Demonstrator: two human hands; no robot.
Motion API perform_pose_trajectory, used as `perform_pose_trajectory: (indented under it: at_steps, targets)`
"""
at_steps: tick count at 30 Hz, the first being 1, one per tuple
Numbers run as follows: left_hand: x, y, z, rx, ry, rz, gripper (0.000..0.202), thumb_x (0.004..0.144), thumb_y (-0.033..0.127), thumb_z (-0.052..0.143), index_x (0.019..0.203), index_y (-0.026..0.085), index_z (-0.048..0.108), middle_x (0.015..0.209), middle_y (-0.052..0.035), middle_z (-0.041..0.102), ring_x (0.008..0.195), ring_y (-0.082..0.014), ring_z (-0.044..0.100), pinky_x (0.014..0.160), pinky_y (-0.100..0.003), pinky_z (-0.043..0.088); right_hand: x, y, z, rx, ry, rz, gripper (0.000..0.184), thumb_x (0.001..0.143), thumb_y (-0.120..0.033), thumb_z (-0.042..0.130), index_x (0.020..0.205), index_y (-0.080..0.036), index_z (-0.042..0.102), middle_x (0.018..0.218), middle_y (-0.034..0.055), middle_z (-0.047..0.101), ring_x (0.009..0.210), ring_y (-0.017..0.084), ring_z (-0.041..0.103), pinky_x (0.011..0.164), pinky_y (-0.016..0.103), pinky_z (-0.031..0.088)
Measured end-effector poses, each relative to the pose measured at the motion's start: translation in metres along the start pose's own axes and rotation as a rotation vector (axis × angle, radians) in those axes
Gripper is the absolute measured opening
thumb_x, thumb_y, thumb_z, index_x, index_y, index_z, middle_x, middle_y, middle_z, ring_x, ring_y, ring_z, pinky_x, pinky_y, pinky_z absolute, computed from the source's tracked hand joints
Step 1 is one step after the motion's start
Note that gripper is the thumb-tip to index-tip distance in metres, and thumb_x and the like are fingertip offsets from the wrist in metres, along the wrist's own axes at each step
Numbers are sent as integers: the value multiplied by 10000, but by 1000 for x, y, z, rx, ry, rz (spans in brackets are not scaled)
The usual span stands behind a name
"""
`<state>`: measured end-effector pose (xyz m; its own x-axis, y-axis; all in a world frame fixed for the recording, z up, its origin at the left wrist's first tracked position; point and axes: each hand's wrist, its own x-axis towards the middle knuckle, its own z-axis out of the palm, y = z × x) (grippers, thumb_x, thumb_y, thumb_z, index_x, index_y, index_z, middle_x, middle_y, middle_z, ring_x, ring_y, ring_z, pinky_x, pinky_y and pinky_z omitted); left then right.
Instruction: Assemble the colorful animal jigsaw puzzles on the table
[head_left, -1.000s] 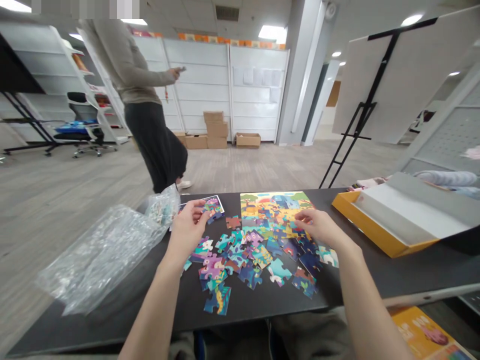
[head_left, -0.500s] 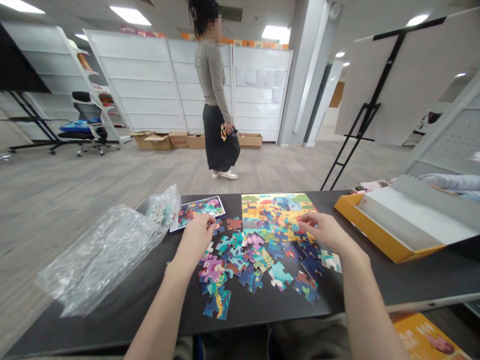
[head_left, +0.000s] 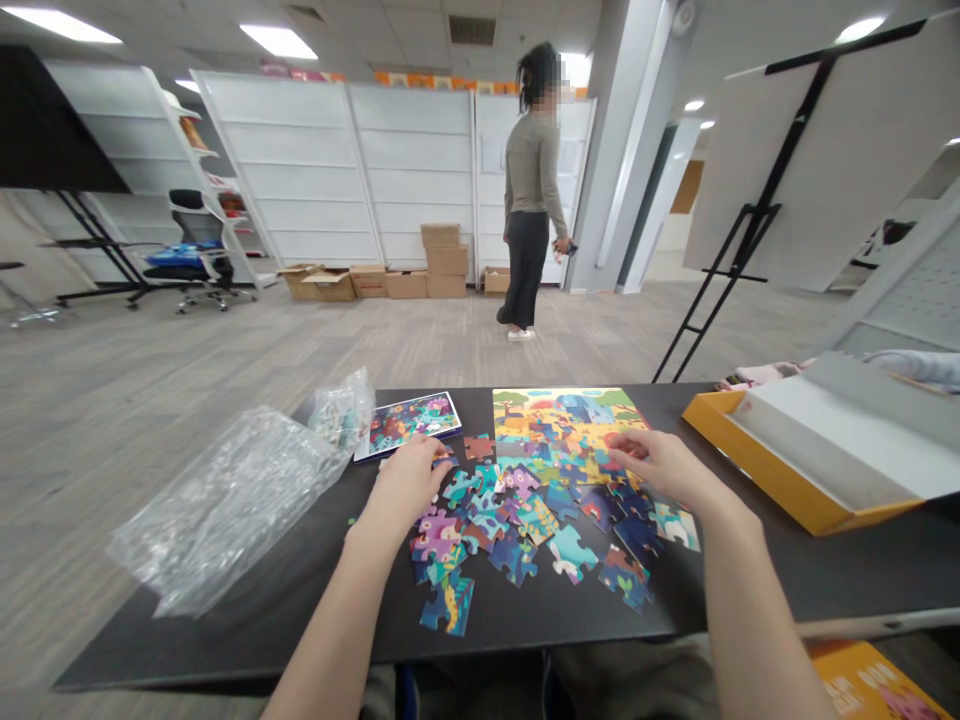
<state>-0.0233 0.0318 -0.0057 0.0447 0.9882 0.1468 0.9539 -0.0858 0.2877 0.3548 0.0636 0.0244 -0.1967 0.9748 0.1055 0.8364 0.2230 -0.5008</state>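
My left hand (head_left: 411, 482) is over the left side of a loose heap of jigsaw puzzle pieces (head_left: 491, 515). Its thumb and fingers are closed on a dark blue puzzle piece (head_left: 448, 459). My right hand (head_left: 664, 468) hovers at the right edge of a yellow savanna-scene puzzle (head_left: 536, 412), its fingers loosely bent and apart with nothing visible in them. Just beyond my left hand lies a colourful picture card (head_left: 416, 418). A reddish-brown piece (head_left: 478, 447) sits between the card and the savanna puzzle. Several heap pieces overlap the puzzle's near edge.
Crumpled clear plastic bags (head_left: 225, 505) lie on the left of the black table (head_left: 315, 625). An open yellow box (head_left: 780, 480) with white inner flaps stands at the right. Beyond the table, a person (head_left: 532, 190) stands near white shelving and cardboard boxes (head_left: 446, 262).
The view has shifted slightly, moving the table's contents a little rightward in the picture. The person in the background has walked right. Both my hands keep nearly the same places over the table.
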Motion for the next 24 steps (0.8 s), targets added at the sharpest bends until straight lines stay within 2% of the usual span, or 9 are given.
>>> perform_pose_trajectory:
  at_steps: [3, 7, 11, 13, 16, 19, 21, 24]
  targets:
    - [-4, 9, -7, 65, -43, -44, 187, 949, 317, 585, 1069, 222, 692, 1180, -68, 704, 1065, -249, 681, 859, -333, 514, 3, -14, 0, -4, -16, -58, 249, 860, -404, 578, 873, -208, 731, 858, 64, 779, 739, 212, 692, 683, 298, 521]
    - [-7, 18, -13, 101, -57, -55, 185, 950, 313, 581, 1078, 231, 688, 1187, -74, 710, 1090, -260, 671, 840, -344, 513, 18, -50, 10, -10, -76, -203, 269, 904, -425, 562, 898, -219, 735, 842, 55, 763, 725, 203, 666, 650, 292, 481]
    - [-9, 20, -16, 105, -65, -51, 176, 944, 286, 591, 1073, 227, 694, 1166, -82, 711, 1088, -265, 669, 859, -359, 507, 49, -91, 38, -15, -196, -388, 178, 891, -277, 574, 863, -213, 738, 860, 54, 760, 726, 195, 660, 662, 287, 456]
    - [-10, 20, -17, 112, -71, -48, 173, 938, 278, 600, 1074, 231, 696, 1156, -82, 710, 1080, -265, 669, 851, -358, 508, 66, -103, 57, -32, -229, -451, 174, 890, -262, 578, 870, -204, 742, 870, 59, 756, 743, 199, 661, 664, 285, 451]
    - [-11, 20, -16, 136, -66, -33, 185, 934, 277, 609, 1087, 226, 699, 1133, -89, 713, 1058, -275, 668, 831, -360, 514, 85, -108, 85, -65, -203, -469, 190, 908, -260, 576, 944, -192, 749, 959, 88, 755, 863, 229, 680, 743, 300, 474]
    - [-11, 18, -15, 157, -80, -17, 191, 933, 264, 607, 1090, 217, 705, 1104, -99, 716, 1050, -292, 660, 816, -375, 523, 89, -101, 101, -97, -143, -503, 208, 919, -284, 595, 1021, -177, 741, 1080, 133, 726, 1070, 275, 649, 885, 340, 477]
    - [-11, 17, -14, 165, -95, -10, 187, 934, 255, 604, 1085, 217, 708, 1100, -103, 713, 1054, -294, 654, 813, -375, 525, 87, -94, 103, -96, -143, -533, 201, 920, -289, 602, 1016, -175, 737, 1076, 132, 712, 1081, 269, 639, 910, 344, 472]
    - [-12, 17, -13, 166, -100, -7, 191, 940, 242, 587, 1088, 218, 708, 1137, -106, 700, 1068, -290, 645, 819, -367, 523, 83, -84, 93, -68, -167, -492, 174, 906, -266, 605, 989, -180, 732, 982, 94, 719, 929, 225, 659, 830, 316, 482]
